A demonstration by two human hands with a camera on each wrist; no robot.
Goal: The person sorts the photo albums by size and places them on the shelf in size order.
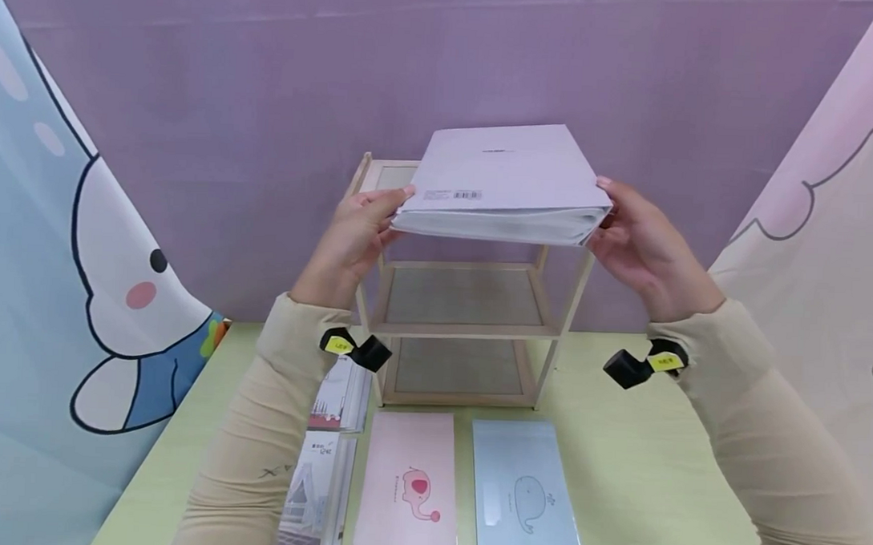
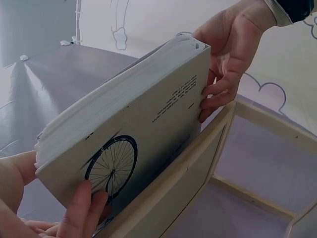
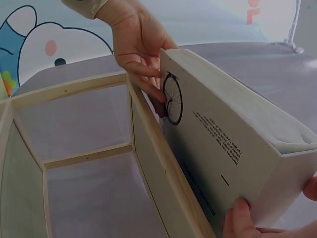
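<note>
Left hand [image 1: 353, 236] pinching front-left corner of thick white rectangular binder [image 1: 505, 171]; right hand [image 1: 640, 241] pinching its front-right corner. Binder over top of pale wooden three-tier shelf [image 1: 463, 332], contact unclear. Flat pink elephant-print booklet [image 1: 390, 455], flat blue whale-print booklet [image 1: 527, 452] on green tabletop [image 1: 639, 472], before shelf's front edge.

Left hand [image 1: 353, 239]: gripping, thumb [image 1: 391, 204] on top, fingers [image 2: 78, 210] curled beneath.
Right hand [image 1: 643, 249]: gripping, well apart from the left, thumb [image 1: 622, 194] on top, fingers [image 3: 241, 216] curled beneath.
Left forearm [image 1: 246, 434]: beige-sleeved, stretched forward, slanting inward.
Right forearm [image 1: 749, 428]: beige-sleeved, stretched forward, slanting inward.
</note>
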